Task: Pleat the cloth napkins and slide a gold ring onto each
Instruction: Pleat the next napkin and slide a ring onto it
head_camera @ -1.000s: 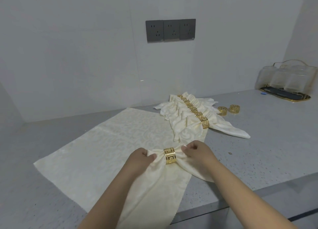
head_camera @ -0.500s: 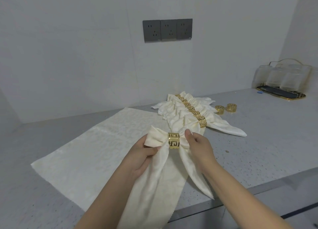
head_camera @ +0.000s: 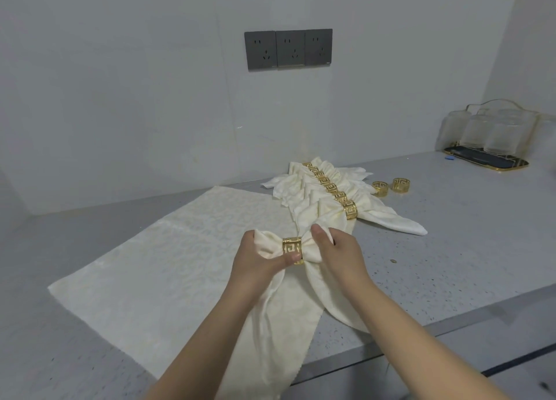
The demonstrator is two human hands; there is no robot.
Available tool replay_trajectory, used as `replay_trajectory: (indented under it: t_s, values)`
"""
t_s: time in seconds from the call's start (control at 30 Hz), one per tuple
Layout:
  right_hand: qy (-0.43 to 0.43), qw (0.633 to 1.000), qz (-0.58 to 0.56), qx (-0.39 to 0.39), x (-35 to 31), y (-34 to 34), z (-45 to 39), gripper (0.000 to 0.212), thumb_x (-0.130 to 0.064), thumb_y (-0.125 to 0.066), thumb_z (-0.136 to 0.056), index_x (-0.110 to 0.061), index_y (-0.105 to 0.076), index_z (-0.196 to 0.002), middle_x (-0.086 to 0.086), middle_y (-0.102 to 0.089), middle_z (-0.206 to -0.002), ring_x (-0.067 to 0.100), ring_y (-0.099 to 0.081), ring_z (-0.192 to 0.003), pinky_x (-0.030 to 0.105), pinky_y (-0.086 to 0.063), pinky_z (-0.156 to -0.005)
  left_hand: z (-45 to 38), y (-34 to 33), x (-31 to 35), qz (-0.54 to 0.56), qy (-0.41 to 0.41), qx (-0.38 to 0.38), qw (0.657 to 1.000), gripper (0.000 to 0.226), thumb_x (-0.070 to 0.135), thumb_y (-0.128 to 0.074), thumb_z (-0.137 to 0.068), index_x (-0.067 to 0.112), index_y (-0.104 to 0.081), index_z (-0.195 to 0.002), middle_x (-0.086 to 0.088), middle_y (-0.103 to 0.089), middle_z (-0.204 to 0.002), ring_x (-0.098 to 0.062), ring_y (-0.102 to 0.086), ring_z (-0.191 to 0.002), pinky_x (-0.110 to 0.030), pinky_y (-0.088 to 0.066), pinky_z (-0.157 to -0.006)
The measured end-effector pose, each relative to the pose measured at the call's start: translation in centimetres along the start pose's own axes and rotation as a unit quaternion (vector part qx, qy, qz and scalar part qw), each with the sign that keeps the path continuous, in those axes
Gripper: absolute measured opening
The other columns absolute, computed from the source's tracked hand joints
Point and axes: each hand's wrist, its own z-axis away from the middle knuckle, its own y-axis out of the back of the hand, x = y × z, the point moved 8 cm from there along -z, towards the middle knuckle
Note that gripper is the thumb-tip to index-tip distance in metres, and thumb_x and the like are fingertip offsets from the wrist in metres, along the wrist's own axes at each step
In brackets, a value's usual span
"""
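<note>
A cream pleated napkin [head_camera: 313,282] with a gold ring [head_camera: 292,248] round its middle is held just above the counter. My left hand [head_camera: 255,264] grips the napkin's left fold, its thumb touching the ring's lower edge. On the ring's right side my right hand [head_camera: 334,252] pinches the other fold. The napkin's two tails hang down toward me. Behind it lies a row of several ringed napkins [head_camera: 328,195]. Two loose gold rings [head_camera: 391,186] stand to the right of that row. A flat cream cloth [head_camera: 168,255] is spread on the left.
The grey counter [head_camera: 445,249] ends at a front edge close to me on the right. At the far right a gold-rimmed tray [head_camera: 487,162] carries upturned glasses. A bank of three dark wall sockets [head_camera: 288,49] sits above. A small speck lies at the counter's right.
Both hands lifted the ringed napkin off the counter and carried it away from me toward the row. The folds beside the ring now stand up like a bow.
</note>
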Motion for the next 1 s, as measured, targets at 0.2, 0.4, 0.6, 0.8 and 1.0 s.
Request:
replay_trajectory:
  t_s: [0.2,0.4,0.6,0.8,1.0]
  values:
    - [-0.096,0.992,-0.059,-0.05,0.9,-0.1,-0.7,0.053,-0.047,-0.049,-0.094,0.002,-0.063,-0.08,0.007,-0.064,-0.077,0.019,-0.056,-0.072,0.025,-0.041,-0.067,-0.2,-0.1,0.6,-0.031,-0.047,0.011,0.998,0.071,0.024,-0.088,-0.061,0.017,-0.046,-0.118,0.004,-0.059,-0.105,-0.007,-0.057,-0.092,-0.018,-0.04,-0.067]
    - [-0.002,0.997,0.049,-0.056,-0.7,1.2,-1.9,0.047,-0.044,-0.042,-0.097,-0.004,-0.054,-0.074,0.006,-0.056,-0.072,0.02,-0.052,-0.076,0.028,-0.034,-0.064,-0.2,-1.5,1.1,-0.017,-0.022,-0.078,0.997,0.066,0.036,-0.081,-0.071,0.03,-0.04,-0.123,0.011,-0.052,-0.113,0.005,-0.052,-0.095,-0.015,-0.043,-0.069]
    - [-0.005,0.997,0.073,0.001,-0.4,6.3,-4.1,0.041,-0.044,-0.041,-0.098,-0.014,-0.06,-0.078,-0.002,-0.06,-0.081,0.017,-0.052,-0.083,0.029,-0.036,-0.068,-1.0,-4.8,3.8,-0.101,-0.034,-0.227,0.968,0.102,0.017,-0.083,-0.07,0.041,-0.018,-0.144,0.0,-0.05,-0.126,-0.014,-0.055,-0.113,-0.03,-0.047,-0.095]
    - [-0.074,0.984,0.163,-0.026,2.2,10.6,-6.6,0.052,-0.041,-0.026,-0.102,-0.006,-0.063,-0.112,0.009,-0.062,-0.113,0.023,-0.055,-0.106,0.031,-0.038,-0.087,-2.1,-11.5,5.6,-0.199,-0.13,-0.189,0.953,0.112,0.026,-0.085,-0.067,0.027,-0.01,-0.15,0.0,-0.034,-0.149,-0.017,-0.035,-0.135,-0.017,-0.03,-0.092]
    - [-0.127,0.984,0.108,-0.059,6.0,12.7,-7.7,0.021,-0.003,-0.039,-0.088,-0.01,-0.051,-0.072,-0.002,-0.054,-0.071,0.01,-0.052,-0.065,0.009,-0.037,-0.048,-4.2,-15.8,3.2,-0.143,-0.034,-0.184,0.972,0.074,0.043,-0.058,-0.09,0.027,-0.018,-0.15,-0.006,-0.032,-0.152,-0.022,-0.035,-0.137,-0.03,-0.03,-0.109]
